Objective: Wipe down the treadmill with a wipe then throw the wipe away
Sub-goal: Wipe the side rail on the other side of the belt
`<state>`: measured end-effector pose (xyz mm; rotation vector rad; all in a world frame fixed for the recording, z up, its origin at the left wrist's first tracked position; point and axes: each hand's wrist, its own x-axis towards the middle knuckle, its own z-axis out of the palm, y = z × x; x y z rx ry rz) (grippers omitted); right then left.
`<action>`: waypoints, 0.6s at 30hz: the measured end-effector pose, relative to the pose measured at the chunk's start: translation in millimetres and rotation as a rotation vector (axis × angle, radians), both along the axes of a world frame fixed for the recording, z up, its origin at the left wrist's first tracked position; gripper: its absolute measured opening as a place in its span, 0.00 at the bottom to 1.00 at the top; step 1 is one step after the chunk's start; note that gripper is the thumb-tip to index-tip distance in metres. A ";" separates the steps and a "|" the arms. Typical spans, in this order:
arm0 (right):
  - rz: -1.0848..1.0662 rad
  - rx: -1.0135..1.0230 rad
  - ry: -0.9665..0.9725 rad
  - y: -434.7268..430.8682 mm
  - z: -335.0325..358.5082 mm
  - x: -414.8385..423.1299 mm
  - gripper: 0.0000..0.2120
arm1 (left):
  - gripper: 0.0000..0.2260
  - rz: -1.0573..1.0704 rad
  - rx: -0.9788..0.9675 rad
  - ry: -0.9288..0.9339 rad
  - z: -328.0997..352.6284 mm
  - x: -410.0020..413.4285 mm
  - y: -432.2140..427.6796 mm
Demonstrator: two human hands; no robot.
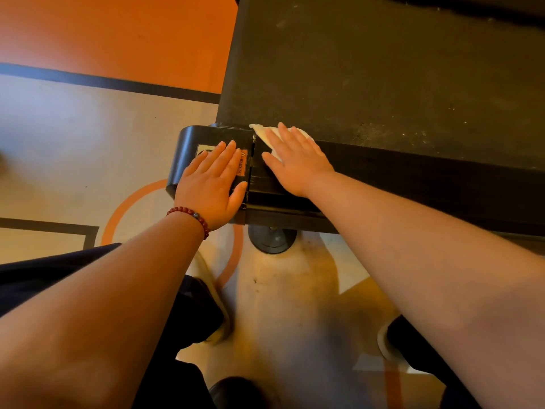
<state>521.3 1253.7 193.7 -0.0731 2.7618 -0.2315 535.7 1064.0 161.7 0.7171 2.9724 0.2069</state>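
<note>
The right hand (295, 163), fingers flat, is pressing the wipe (265, 132) onto the treadmill (383, 84) side rail's rear corner; the left hand (211, 184) is resting flat on the end cap (188, 143). Wiping seems midway; next, probably sweeping along the rail.

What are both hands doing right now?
Left hand: open, flat on the end cap.
Right hand: open, pressing the wipe onto the treadmill.

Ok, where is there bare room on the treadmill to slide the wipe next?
The belt beyond the right hand lies bare, up and to the right; so does the side rail right of that hand. The corner is crowded: the left hand covers the end cap, beside the wipe.
</note>
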 end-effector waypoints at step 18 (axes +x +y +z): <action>-0.103 0.003 0.082 20.9 -8.7 25.4 0.28 | 0.29 0.015 -0.065 -0.023 4.3 -8.9 25.6</action>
